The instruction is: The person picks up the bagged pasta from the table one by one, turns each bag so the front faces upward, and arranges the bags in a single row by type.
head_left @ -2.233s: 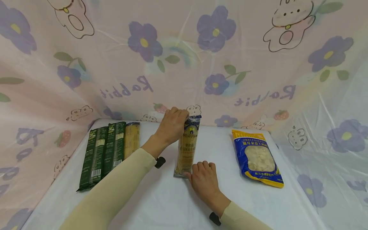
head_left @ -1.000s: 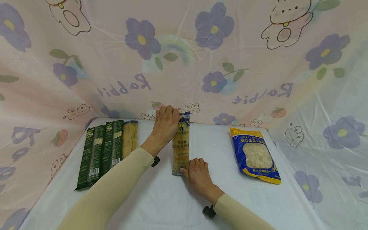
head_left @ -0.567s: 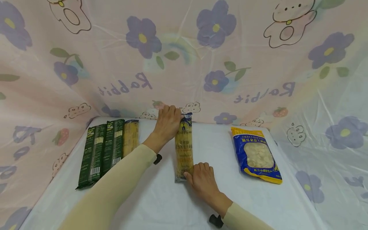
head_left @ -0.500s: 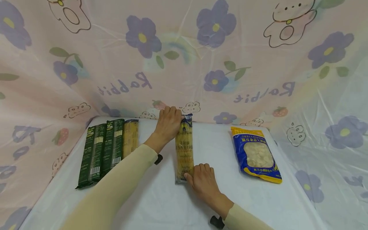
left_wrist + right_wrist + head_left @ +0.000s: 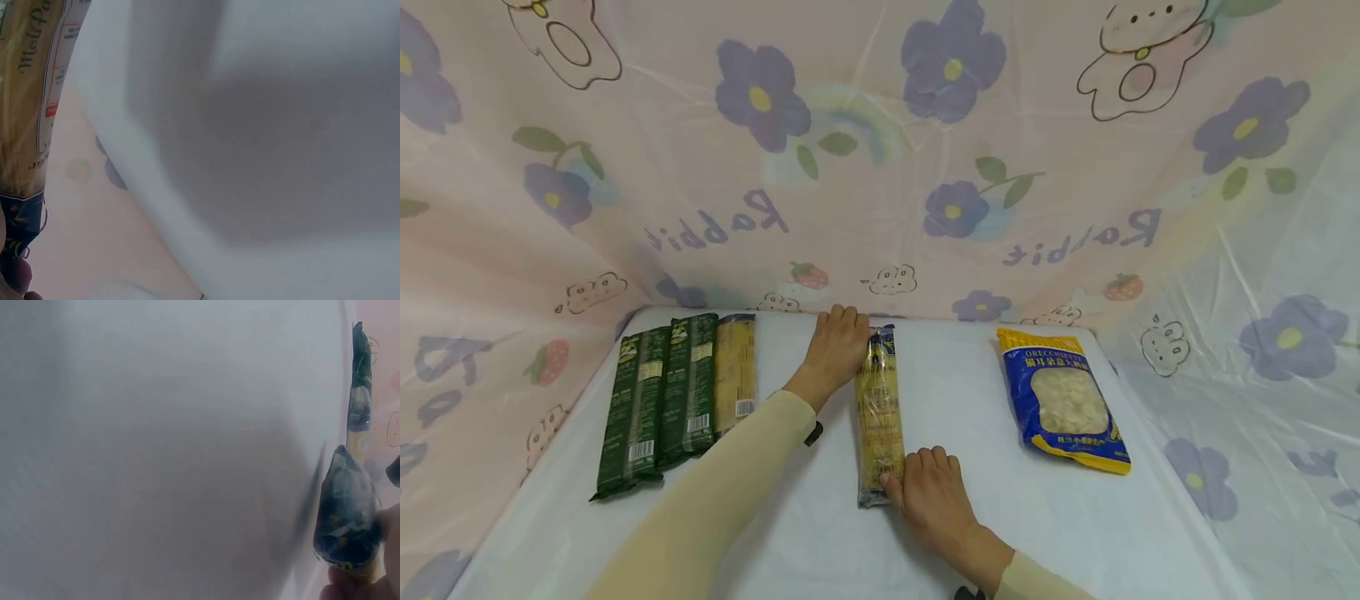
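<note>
A long clear pack of spaghetti with a dark blue top end lies lengthwise in the middle of the white table. My left hand grips its far end from the left side. At the near end my right hand holds the right edge, thumb laid over the top face. The left wrist view shows the printed side of the pack and fingertips at its blue end. In the right wrist view, the pack's near end sits between thumb and fingers.
To the left lie two green packs side by side, with another spaghetti pack against them. A blue and yellow bag of orecchiette lies at the right. A printed curtain rises behind the white table.
The spaghetti pack has tipped from a raised, tilted stance to lying flatter, and shifted nearer the person. Both hands keep their hold and have come down with it.
</note>
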`<move>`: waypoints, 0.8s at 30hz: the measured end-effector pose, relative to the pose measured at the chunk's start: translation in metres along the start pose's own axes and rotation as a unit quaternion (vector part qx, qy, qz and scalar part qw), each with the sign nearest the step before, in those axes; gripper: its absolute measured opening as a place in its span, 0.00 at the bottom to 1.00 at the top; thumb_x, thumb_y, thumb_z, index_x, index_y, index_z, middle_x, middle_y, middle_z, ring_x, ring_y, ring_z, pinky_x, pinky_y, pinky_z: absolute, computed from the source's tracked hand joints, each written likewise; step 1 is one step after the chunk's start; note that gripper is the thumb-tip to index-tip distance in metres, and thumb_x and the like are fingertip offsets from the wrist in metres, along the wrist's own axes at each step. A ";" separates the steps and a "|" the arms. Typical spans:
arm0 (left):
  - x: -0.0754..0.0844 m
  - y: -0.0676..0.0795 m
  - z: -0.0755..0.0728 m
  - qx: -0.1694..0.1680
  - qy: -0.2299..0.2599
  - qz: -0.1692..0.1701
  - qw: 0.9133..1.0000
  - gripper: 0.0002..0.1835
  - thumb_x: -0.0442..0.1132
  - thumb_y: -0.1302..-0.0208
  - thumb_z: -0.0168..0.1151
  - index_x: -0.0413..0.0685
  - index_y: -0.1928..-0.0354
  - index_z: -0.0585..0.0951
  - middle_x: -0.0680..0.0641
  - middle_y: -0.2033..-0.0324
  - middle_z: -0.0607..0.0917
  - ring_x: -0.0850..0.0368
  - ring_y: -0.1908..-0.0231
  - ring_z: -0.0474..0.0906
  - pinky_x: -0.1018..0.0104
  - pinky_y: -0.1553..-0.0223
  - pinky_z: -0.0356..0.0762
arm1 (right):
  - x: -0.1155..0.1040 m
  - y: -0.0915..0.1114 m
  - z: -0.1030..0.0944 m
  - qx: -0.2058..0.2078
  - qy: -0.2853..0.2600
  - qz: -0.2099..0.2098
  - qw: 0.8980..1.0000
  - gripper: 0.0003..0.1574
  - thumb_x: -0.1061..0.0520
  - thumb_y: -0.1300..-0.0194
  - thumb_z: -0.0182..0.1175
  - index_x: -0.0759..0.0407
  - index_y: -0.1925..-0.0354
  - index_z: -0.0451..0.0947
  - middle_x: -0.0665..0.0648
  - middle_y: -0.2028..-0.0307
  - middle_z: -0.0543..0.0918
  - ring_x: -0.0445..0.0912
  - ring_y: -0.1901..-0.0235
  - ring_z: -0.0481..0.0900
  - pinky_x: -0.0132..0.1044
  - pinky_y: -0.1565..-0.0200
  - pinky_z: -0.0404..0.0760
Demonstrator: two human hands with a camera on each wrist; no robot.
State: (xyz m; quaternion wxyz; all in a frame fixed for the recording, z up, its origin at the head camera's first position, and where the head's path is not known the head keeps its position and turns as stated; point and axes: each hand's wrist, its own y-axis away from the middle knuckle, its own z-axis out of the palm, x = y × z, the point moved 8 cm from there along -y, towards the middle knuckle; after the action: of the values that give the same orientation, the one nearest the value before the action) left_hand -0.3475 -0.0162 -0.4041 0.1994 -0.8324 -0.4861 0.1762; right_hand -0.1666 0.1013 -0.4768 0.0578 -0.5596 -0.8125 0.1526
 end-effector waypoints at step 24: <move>-0.006 0.004 0.038 -0.105 0.027 -0.023 0.994 0.17 0.47 0.24 0.46 0.43 0.68 0.71 0.47 0.71 0.71 0.50 0.66 0.65 0.56 0.62 0.64 | -0.003 -0.003 0.004 -0.007 -0.009 0.000 1.000 0.26 0.39 0.31 0.55 0.50 0.79 0.61 0.45 0.81 0.55 0.43 0.76 0.53 0.37 0.69 0.55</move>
State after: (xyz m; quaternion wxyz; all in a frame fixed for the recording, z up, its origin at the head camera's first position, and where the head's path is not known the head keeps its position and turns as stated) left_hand -0.3662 -0.0169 -0.4383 0.1281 -0.8418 -0.5152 0.0973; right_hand -0.1688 0.0965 -0.4790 0.0467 -0.5583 -0.8143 0.1518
